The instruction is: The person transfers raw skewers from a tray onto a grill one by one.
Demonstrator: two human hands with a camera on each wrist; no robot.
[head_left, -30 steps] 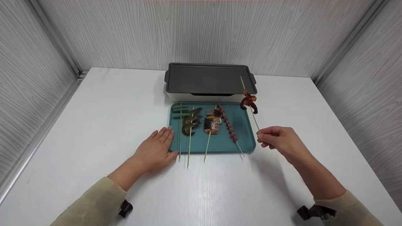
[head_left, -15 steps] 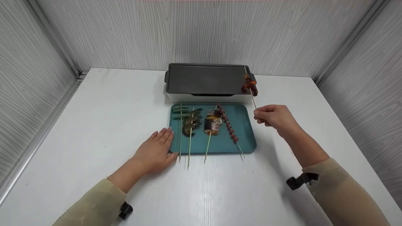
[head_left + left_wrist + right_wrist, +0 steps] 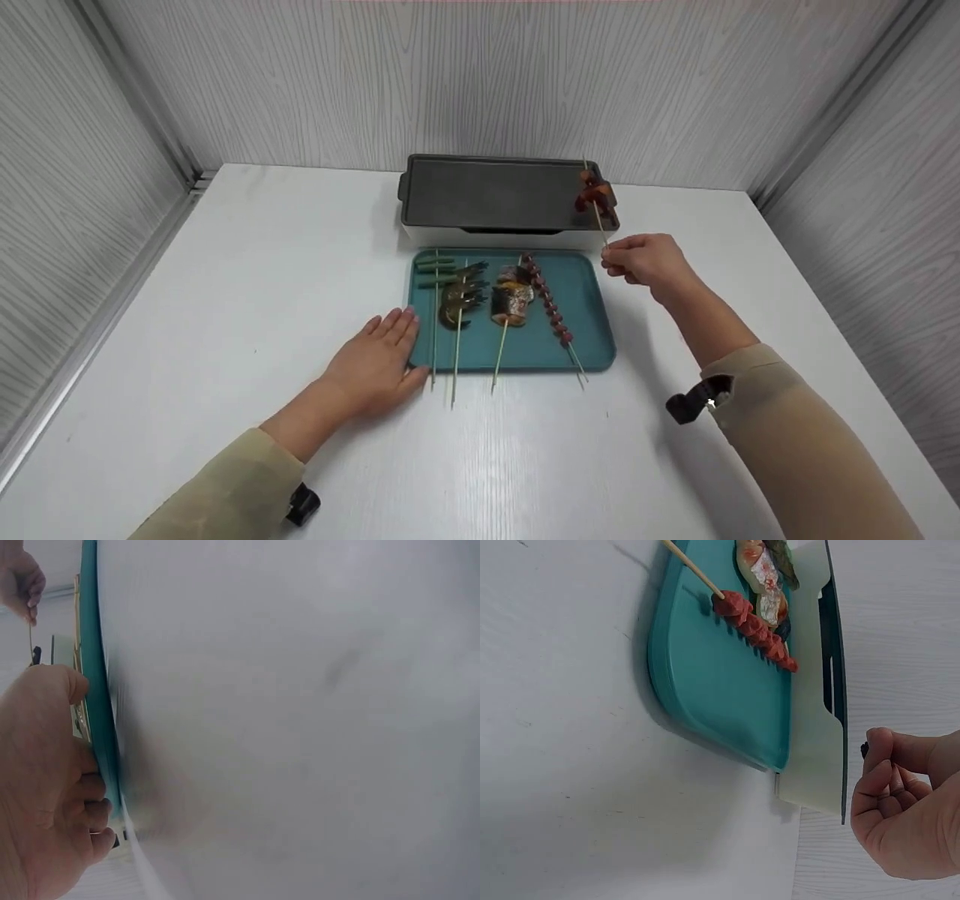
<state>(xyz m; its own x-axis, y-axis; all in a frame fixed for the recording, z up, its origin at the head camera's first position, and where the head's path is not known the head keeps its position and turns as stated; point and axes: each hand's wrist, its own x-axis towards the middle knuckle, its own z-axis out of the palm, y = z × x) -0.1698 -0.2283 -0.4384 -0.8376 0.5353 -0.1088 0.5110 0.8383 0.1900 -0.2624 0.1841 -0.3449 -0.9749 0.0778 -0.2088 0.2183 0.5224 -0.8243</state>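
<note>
My right hand (image 3: 646, 264) pinches the bare end of a wooden skewer threaded with glossy dark-red curled pieces (image 3: 595, 196), like octopus tentacles. Those pieces are over the right end of a dark griddle (image 3: 487, 193); contact with its plate is hard to tell. Flat on the left edge of a teal tray (image 3: 589, 315) rests my left hand (image 3: 375, 367), fingers straight, thumb by the front corner. Across the tray lie a green vegetable skewer (image 3: 435, 283), a shrimp skewer (image 3: 461, 296), a fish-chunk skewer (image 3: 511, 300) and a skewer of small red pieces (image 3: 551, 306).
The griddle's white base (image 3: 810, 720) stands directly behind the tray. Several skewer ends stick out past the tray's front rim over the white table (image 3: 480, 465). Pale wood-grain panels (image 3: 495, 82) enclose the back and both sides.
My right hand has moved away from me and slightly left, carrying the dark-red skewer from beside the tray's right edge to over the griddle's right end. My left hand has stayed on the tray.
</note>
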